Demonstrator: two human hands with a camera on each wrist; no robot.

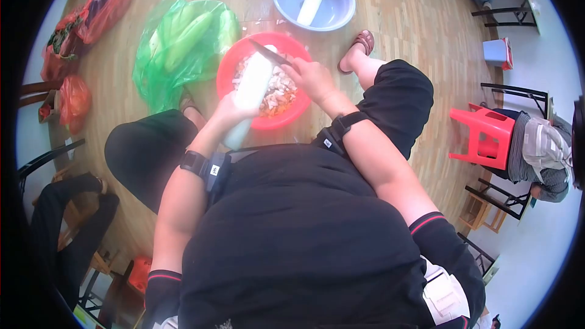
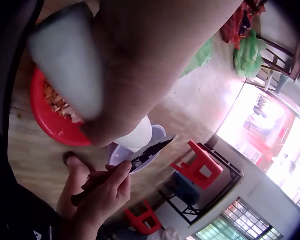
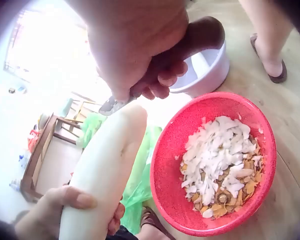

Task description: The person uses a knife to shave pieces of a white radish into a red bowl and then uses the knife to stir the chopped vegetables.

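Note:
A long white radish (image 1: 255, 82) slants over the red basin (image 1: 297, 113), gripped around its middle by my left hand (image 1: 234, 109). My right hand (image 1: 312, 79) grips the dark handle of a knife (image 1: 268, 53), whose blade lies by the radish's far end. In the right wrist view the blade (image 3: 112, 106) is close to the radish's tip (image 3: 135, 116); whether they touch, I cannot tell. White and orange peelings (image 3: 215, 160) lie in the basin below.
Beyond the basin stands a blue-grey basin (image 1: 337, 15) holding another white radish (image 1: 312, 3). A green bag (image 1: 183, 42) of long vegetables lies at its left, with red bags (image 1: 106, 9) farther left. A red stool (image 1: 484, 134) and a seated person (image 1: 518, 152) are at the right.

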